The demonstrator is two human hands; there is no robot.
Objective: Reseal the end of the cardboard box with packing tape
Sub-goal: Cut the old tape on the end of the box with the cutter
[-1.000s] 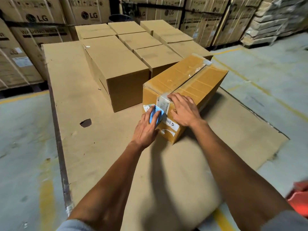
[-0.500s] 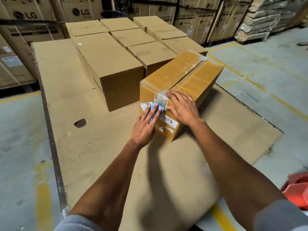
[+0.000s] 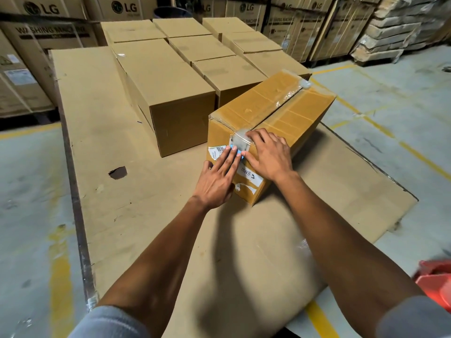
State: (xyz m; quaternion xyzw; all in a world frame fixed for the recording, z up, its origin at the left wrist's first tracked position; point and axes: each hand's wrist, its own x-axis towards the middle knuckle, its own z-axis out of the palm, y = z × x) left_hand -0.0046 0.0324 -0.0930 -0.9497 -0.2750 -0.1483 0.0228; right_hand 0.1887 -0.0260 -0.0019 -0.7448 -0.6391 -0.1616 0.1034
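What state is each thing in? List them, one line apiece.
cardboard box: flaps closed, clear tape along the top seam.
tape end: folded over the near edge, wrinkled.
left hand: flat on the box's end face.
right hand: pressing the tape end.

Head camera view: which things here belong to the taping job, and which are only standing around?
Part of the job:
- yellowish cardboard box
- clear tape strip over its end seam
- left hand and right hand, both flat on the box end

Only around:
- plain brown boxes behind
- LG cartons
- red object, blurred
- cardboard sheet
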